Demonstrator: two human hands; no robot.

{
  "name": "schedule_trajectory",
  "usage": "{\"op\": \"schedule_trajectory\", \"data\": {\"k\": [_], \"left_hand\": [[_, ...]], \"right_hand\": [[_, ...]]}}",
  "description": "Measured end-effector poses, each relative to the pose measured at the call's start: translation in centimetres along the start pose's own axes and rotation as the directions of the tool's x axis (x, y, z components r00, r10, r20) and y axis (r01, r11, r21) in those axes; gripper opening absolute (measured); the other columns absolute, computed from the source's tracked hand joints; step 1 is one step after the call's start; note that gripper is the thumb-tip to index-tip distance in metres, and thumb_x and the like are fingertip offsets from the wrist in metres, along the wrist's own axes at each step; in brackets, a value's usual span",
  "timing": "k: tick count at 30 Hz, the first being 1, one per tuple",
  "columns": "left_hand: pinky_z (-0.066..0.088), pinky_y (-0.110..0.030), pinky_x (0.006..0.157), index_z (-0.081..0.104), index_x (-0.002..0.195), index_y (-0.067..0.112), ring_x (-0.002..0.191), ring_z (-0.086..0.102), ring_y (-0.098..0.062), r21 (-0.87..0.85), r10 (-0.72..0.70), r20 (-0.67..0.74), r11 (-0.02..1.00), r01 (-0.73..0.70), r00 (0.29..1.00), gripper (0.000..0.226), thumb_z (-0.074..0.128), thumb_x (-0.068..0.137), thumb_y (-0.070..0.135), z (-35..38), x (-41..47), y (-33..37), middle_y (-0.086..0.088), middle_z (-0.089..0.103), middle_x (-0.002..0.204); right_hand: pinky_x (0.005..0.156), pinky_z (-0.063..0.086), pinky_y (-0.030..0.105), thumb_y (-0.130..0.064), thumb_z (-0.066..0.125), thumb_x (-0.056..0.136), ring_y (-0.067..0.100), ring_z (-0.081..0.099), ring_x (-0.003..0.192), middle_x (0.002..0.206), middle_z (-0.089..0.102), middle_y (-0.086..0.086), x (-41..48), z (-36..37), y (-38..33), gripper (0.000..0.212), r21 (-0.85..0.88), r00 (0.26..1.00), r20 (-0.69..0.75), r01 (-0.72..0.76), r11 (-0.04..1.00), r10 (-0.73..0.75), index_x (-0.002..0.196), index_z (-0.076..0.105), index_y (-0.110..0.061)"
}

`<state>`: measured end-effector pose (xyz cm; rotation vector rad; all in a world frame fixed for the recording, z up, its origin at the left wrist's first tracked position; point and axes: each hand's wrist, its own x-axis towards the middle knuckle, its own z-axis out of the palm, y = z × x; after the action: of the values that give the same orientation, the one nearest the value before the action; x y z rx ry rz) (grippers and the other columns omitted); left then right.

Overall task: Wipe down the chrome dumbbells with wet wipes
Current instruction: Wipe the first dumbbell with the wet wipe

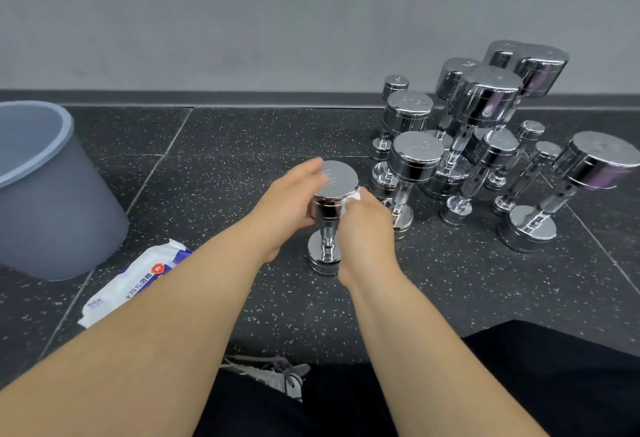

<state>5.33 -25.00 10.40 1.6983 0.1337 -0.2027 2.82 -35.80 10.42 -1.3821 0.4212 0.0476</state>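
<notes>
Upright chrome dumbbell (341,178) stood on speckled floor (242,145); top head gripped by left hand (287,204); wet wipe (353,199) pinched against it by right hand (367,228).

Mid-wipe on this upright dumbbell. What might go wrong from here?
1. The dumbbell stands on end; a push from the right hand with the wipe may tip it if the left hand loosens.
2. The other dumbbells stand upright close by; a fall that way might topple several.
</notes>
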Motion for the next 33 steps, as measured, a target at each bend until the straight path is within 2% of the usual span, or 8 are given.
{"op": "schedule_trajectory", "data": {"k": [4,9,13,16,21,23,28,33], "left_hand": [[0.042,-0.007,0.091,0.033,0.15,0.038,0.103,0.056,0.012,0.211,0.145,0.002,0.967,-0.142,0.989,0.082,0.076,0.083,0.018,-0.5,1.0,-1.4,0.026,0.055,0.121],[0.044,-0.033,0.096,0.05,0.129,0.027,0.114,0.059,-0.012,-0.267,-0.088,-0.16,0.963,0.042,0.983,0.047,0.072,0.087,0.031,-0.6,4.0,-2.5,0.008,0.064,0.119],[0.043,-0.031,0.099,0.048,0.127,0.024,0.097,0.058,-0.005,-0.426,-0.228,-0.17,0.894,0.138,0.959,0.033,0.061,0.097,0.021,-0.9,7.6,-3.6,0.003,0.062,0.117],[0.032,-0.034,0.112,0.032,0.15,0.022,0.119,0.052,-0.013,-0.434,-0.287,-0.147,0.879,0.199,0.946,0.056,0.056,0.1,0.019,-1.5,10.1,-5.3,-0.002,0.052,0.138],[0.041,-0.034,0.106,0.051,0.139,0.026,0.116,0.054,-0.015,-0.046,-0.259,-0.12,0.966,0.255,0.958,0.045,0.055,0.096,0.017,-2.2,12.5,-7.6,0.003,0.059,0.13],[0.048,-0.037,0.102,0.061,0.126,0.024,0.109,0.059,-0.017,0.023,-0.213,-0.177,0.975,0.221,0.961,0.037,0.054,0.094,0.008,-2.7,13.4,-7.9,0.001,0.064,0.116],[0.056,-0.027,0.085,0.068,0.101,0.027,0.098,0.065,-0.013,0.074,-0.159,-0.054,0.984,0.162,0.986,0.021,0.068,0.089,0.009,-2.8,13.9,-9.0,-0.001,0.068,0.108],[0.044,-0.019,0.069,0.072,0.087,0.03,0.068,0.055,-0.003,0.338,-0.007,-0.13,0.94,0.051,0.991,0.006,0.074,0.085,0.025,-3.1,14.8,-9.7,0.014,0.059,0.069]], "right_hand": [[0.052,0.038,0.021,-0.002,0.037,0.093,0.011,0.047,0.062,0.073,0.056,-0.004,2.0,1.2,-1.2,0.027,0.019,0.999,-0.012,0.036,0.999,-0.036,0.083,0.057,-0.017],[0.099,0.048,0.044,0.001,0.039,0.096,0.018,0.06,0.101,0.109,0.069,0.015,5.9,2.5,-2.1,0.035,-0.186,0.986,0.159,-0.011,0.982,0.042,0.11,0.069,-0.01],[0.093,0.046,0.035,-0.012,0.039,0.101,0.02,0.059,0.103,0.115,0.066,0.008,9.1,3.1,2.4,0.038,-0.584,0.943,0.326,0.146,0.799,0.065,0.132,0.061,-0.015],[0.098,0.044,0.032,-0.01,0.039,0.1,0.025,0.058,0.116,0.13,0.062,0.007,11.4,3.4,5.1,0.046,-0.763,0.933,0.359,0.306,0.57,-0.019,0.143,0.05,-0.021],[0.079,0.044,0.032,-0.012,0.047,0.096,0.031,0.061,0.107,0.115,0.066,0.014,14.7,5.3,5.8,0.027,-0.917,0.934,0.357,0.353,0.185,-0.014,0.119,0.06,-0.01],[0.075,0.041,0.03,-0.015,0.048,0.097,0.032,0.061,0.106,0.113,0.066,0.015,16.1,5.3,5.7,0.023,-0.925,0.943,0.331,0.317,0.212,0.036,0.113,0.063,-0.008],[0.069,0.045,0.031,-0.023,0.057,0.093,0.021,0.06,0.083,0.093,0.064,0.003,18.1,4.6,6.1,0.008,-0.73,0.972,0.235,0.189,0.657,-0.019,0.095,0.06,-0.016],[0.052,0.038,0.025,-0.015,0.043,0.096,0.02,0.052,0.058,0.074,0.061,0.008,18.4,4.7,5.9,0.021,-0.662,0.95,0.28,0.086,0.744,0.139,0.088,0.062,-0.02]]}}
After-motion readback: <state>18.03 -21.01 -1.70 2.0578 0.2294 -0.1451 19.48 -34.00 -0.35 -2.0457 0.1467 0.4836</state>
